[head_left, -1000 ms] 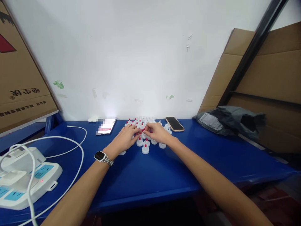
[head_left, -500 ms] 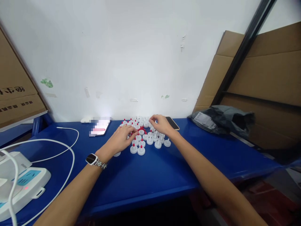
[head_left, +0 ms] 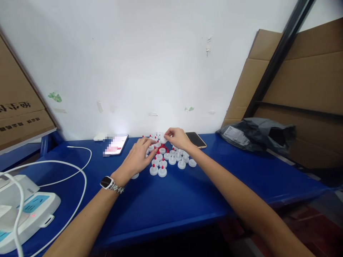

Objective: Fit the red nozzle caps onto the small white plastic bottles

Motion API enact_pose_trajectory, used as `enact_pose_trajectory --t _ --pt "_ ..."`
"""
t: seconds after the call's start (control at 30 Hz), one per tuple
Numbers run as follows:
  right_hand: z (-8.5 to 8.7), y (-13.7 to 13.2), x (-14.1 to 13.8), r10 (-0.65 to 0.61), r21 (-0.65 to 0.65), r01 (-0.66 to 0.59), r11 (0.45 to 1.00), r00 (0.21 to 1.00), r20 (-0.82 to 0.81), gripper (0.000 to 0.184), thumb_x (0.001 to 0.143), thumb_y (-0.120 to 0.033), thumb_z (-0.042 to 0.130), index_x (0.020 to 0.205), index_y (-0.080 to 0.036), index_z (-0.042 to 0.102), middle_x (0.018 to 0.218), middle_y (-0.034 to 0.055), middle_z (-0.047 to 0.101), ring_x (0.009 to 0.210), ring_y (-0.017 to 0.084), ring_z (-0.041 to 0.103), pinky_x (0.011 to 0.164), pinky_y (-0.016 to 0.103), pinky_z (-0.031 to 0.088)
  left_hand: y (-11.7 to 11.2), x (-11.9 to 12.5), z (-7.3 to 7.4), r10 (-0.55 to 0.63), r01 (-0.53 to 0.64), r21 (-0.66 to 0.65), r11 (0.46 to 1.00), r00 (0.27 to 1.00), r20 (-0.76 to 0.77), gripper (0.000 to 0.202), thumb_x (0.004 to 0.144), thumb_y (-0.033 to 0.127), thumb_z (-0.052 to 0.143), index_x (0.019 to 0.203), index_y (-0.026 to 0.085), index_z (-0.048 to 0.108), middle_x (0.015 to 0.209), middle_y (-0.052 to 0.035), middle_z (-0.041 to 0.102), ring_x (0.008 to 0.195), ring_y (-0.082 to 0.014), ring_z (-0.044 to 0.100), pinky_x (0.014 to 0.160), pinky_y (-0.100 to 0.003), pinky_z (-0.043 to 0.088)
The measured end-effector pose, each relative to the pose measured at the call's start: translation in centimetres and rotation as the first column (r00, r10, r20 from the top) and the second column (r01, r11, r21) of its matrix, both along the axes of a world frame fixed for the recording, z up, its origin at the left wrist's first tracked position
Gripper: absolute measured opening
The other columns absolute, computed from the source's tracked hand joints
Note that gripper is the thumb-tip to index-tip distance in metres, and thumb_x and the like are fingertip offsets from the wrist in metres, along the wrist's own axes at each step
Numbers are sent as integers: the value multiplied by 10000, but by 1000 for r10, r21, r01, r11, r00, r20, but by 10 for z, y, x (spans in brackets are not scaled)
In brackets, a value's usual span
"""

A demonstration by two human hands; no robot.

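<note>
White round nozzle caps lie in a cluster on the blue table, several wearing small red tips. Loose red tips are heaped in the middle of the cluster. My left hand rests over the cluster's left side, fingers stretched out and thumb apart, partly hiding caps beneath it. At the back of the cluster, my right hand pinches a white nozzle cap between thumb and fingertips. A stray cap shows partly under my left wrist.
A lit phone lies left of the caps; a dark-screened phone lies behind my right hand. A grey plastic bag sits at the right. A power strip with a white cable occupies the left. Cardboard flanks both sides.
My right hand has moved a little left, toward my left hand, and now has a white cap at its fingertips. My left hand stays over the caps. The view has shifted slightly.
</note>
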State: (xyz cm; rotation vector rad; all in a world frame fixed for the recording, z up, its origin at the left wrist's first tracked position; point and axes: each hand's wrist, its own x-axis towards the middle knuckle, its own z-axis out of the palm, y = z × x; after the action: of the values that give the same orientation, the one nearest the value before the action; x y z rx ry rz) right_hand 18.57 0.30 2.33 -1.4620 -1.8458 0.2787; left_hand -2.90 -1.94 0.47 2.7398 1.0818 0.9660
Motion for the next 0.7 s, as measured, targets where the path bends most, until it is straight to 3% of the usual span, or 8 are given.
enact_pose_trajectory --t 0.07,0.17,0.23,0.3,0.37,0.43,0.53,0.7 --pt "2 -16 -7 172 5 -175 985 959 -227 157 823 -291 618 847 -150 683 805 51 716 735 157 624 702 274 450 -1 2 0 19 -20 16 1000 1000 19 398 958 435 474 1284 210 517 1229 -102 583 1141 -278 518 972 -444 430" --pt "0 -29 -14 339 14 -356 934 876 -343 254 853 -392 594 877 -156 685 827 49 720 723 152 616 671 265 454 -1 2 -2 6 -7 -36 999 1000 -15 405 973 447 440 1296 210 494 1197 -96 612 1094 -278 541 955 -455 440" --pt "-3 -29 -12 287 3 -297 955 922 -261 298 896 -408 527 903 -160 692 843 53 724 732 157 606 697 284 446 0 0 -3 -5 2 -71 997 999 -35 377 990 441 396 1264 208 507 1169 -92 627 1063 -274 556 938 -453 448" --pt "-6 -24 -5 129 13 -128 992 991 -35 276 898 -372 518 898 -173 709 854 58 727 814 190 597 795 340 420 1 -2 -4 2 -4 -78 997 999 -36 374 991 440 384 1240 190 508 1172 -107 623 1067 -282 557 930 -456 451" --pt "-10 -17 2 -23 31 16 999 971 238 221 851 -344 574 843 -187 729 871 73 726 933 247 568 890 416 355 1 -3 -3 11 -14 -78 997 999 -40 370 988 441 385 1217 179 510 1161 -116 624 1066 -289 557 922 -459 453" --pt "-12 -11 4 -63 -9 74 997 900 431 200 799 -356 629 759 -192 737 858 97 723 1001 297 531 921 462 297 0 -2 -3 3 -7 -76 997 999 -50 351 984 433 391 1193 182 521 1144 -113 628 1061 -288 558 920 -456 452" --pt "-15 -4 1 -45 -91 109 990 848 529 191 771 -351 646 717 -194 741 805 115 716 1012 313 515 914 461 266 -2 1 -2 -23 19 -65 998 998 -64 316 980 411 403 1171 197 536 1130 -96 634 1042 -278 559 905 -441 455" --pt "-15 -3 -1 -60 -119 142 983 851 521 179 790 -318 609 770 -213 752 841 104 728 1010 301 526 904 444 250 -2 2 -3 -47 44 -60 997 997 -66 317 985 409 401 1177 194 533 1125 -90 638 1026 -267 555 907 -434 452"
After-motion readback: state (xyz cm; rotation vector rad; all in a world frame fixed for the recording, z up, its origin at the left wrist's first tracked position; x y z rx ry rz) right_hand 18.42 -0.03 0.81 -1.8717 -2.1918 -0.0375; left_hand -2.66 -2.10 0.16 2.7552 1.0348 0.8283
